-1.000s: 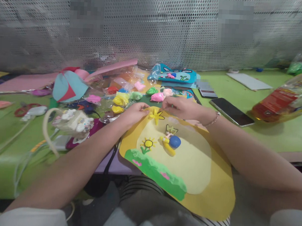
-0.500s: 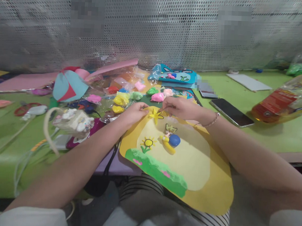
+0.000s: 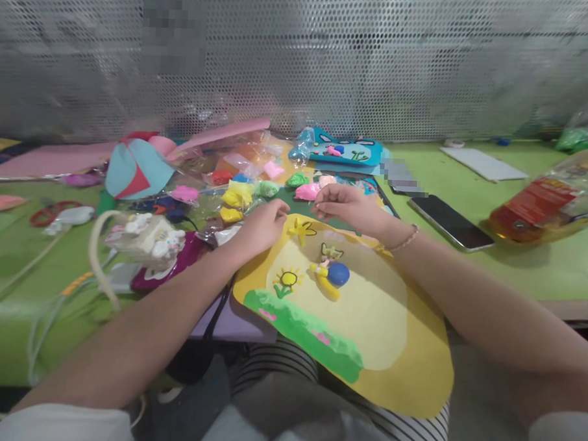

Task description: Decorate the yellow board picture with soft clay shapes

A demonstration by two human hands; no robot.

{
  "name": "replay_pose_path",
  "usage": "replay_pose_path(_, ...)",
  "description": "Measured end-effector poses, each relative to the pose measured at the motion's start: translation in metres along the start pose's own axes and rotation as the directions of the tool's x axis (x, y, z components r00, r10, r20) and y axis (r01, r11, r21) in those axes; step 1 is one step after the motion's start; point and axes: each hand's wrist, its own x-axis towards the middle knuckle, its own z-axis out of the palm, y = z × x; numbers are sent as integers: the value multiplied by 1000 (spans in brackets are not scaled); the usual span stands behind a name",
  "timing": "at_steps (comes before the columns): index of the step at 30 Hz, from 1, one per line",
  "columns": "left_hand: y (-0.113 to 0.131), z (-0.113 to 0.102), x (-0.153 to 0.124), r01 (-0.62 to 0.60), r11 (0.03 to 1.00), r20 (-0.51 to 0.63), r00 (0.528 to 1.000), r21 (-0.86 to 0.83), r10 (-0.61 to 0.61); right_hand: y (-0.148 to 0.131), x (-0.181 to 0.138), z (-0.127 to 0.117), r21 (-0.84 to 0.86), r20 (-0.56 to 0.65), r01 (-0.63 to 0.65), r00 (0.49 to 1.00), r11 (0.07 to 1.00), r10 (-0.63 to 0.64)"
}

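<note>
The person's left forearm [image 3: 142, 340] slants up from the lower left of the frame, the right forearm [image 3: 480, 306] from the right edge. The left hand [image 3: 266, 226] sits just left of centre, fingers bent towards the right. Just beside it, slightly higher, the right hand [image 3: 346, 206] arches palm-down, fingers curled leftward; whether its fingertips meet is too small to tell.

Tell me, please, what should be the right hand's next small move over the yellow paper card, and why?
Probably lower the right hand toward the yellow star-shaped clay-like flower and outline its lower petal: that petal looks plain, while the right petal carries a thin black outline. The left hand is by the yellow paper card and could steady it.
</note>
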Motion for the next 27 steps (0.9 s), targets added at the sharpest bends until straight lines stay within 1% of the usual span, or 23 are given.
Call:
replay_pose_path(3,-2,1,-1,-64,996,-48,997,58,66,3,3,1,153,-101,-69,991,986,86)
replay_pose_path(5,-2,1,-1,-81,994,-47,995,68,85,6,4,-1,236,-127,-91,984,967,124)
replay_pose_path(7,-1,1,-2,-87,993,-42,995,85,90,9,4,-3,292,-120,-89,984,952,128)
replay_pose_path(10,-1,1,-1,-99,989,-34,994,112,103,11,3,-6,330,-113,-79,986,941,123)
replay_pose_path(13,-2,1,-1,-112,985,-26,993,129,116,10,3,-6,369,-122,-101,980,924,156)
replay_pose_path(17,-2,2,-1,-120,984,-24,992,134,124,8,4,-6,430,-97,-142,975,892,202)
replay_pose_path(20,-2,1,-1,-108,987,-16,994,122,111,8,4,-7,401,-96,-143,976,905,197)
replay_pose_path(25,2,0,-1,-38,997,16,999,70,37,13,5,-8,281,-98,-137,980,950,171)
replay_pose_path(27,4,-1,-1,-9,998,23,1000,60,7,12,4,-7,204,-96,-137,983,969,159)
